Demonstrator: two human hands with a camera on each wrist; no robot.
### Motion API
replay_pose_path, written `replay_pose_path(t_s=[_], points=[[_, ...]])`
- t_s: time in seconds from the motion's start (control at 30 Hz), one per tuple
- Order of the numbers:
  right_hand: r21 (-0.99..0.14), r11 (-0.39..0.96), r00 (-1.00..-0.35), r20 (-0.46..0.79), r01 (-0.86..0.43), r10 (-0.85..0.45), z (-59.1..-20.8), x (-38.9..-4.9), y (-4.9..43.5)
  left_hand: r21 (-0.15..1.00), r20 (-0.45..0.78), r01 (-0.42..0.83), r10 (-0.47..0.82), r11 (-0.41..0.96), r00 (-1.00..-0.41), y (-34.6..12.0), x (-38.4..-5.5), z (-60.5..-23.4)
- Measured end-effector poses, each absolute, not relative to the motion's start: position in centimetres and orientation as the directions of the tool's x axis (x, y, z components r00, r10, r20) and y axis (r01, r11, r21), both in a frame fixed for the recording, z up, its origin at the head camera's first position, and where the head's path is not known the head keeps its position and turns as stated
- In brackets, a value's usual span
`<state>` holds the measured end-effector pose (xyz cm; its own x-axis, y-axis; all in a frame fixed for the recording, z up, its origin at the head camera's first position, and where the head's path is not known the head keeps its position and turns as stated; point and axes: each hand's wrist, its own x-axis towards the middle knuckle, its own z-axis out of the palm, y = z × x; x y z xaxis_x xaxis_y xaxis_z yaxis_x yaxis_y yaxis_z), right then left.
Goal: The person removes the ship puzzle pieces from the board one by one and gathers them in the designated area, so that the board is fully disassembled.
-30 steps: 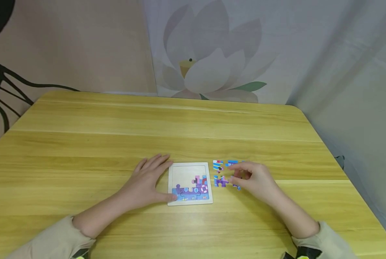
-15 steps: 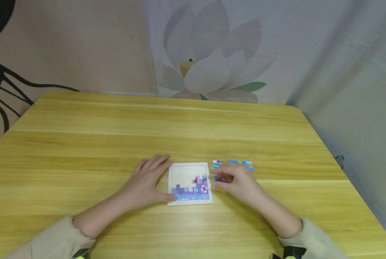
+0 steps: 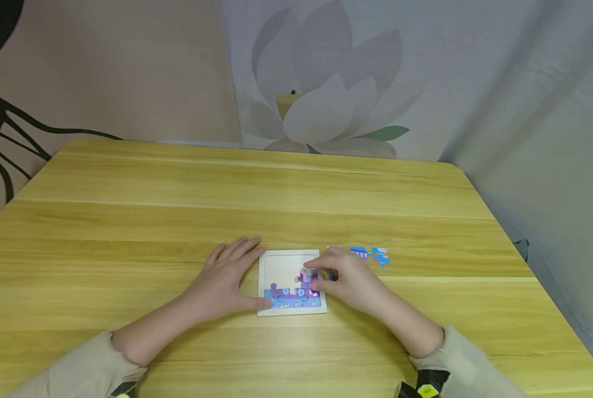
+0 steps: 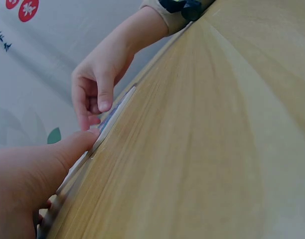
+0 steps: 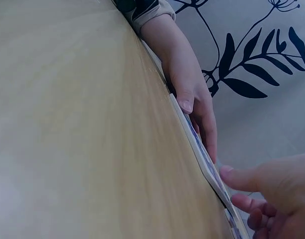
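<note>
In the head view, a square white-rimmed puzzle tray (image 3: 289,313) lies on the table, with joined blue and purple jigsaw pieces (image 3: 291,300) along its bottom and right side. The left hand (image 3: 227,283) spreads along the tray's left edge, thumb over its lower left corner and fingers by the upper left. Over the right rim, the right hand (image 3: 348,276) bends, thumb and index finger apart above the pieces at that side. No piece shows between those fingertips. In both wrist views the tray appears nearly edge-on, the left thumb (image 4: 85,142) resting at its rim.
Loose jigsaw pieces (image 3: 360,253) lie right of the tray, some partly hidden under the right hand. A black chair (image 3: 0,119) stands beyond the table's left edge. A curtain with a printed flower (image 3: 321,105) hangs behind the wooden table (image 3: 177,221).
My right hand has moved left from the loose pieces to above the tray's right side, uncovering pieces at the upper right. My left hand stays in place on the tray.
</note>
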<state>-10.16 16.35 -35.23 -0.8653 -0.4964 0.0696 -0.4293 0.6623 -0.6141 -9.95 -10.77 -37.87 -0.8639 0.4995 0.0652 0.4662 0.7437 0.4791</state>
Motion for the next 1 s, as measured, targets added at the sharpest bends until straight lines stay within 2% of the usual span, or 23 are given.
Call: replay_pose_path(t_s=[0.27,0.6,1.0], points=[[-0.554,0.682,-0.836,0.045,-0.477,-0.547,-35.02,-10.58,15.97,0.469,0.071,0.475,0.504,0.745,-0.861,-10.81,-9.97,-37.94],[-0.531,0.692,-0.820,0.007,-0.488,-0.573,-34.90,-10.91,15.84,0.462,0.070,0.477,0.505,0.748,-0.860,-10.86,-9.99,-37.97],[-0.538,0.695,-0.831,0.017,-0.477,-0.557,-34.91,-10.66,15.78,0.471,0.065,0.474,0.506,0.744,-0.860,-10.78,-9.91,-37.80]])
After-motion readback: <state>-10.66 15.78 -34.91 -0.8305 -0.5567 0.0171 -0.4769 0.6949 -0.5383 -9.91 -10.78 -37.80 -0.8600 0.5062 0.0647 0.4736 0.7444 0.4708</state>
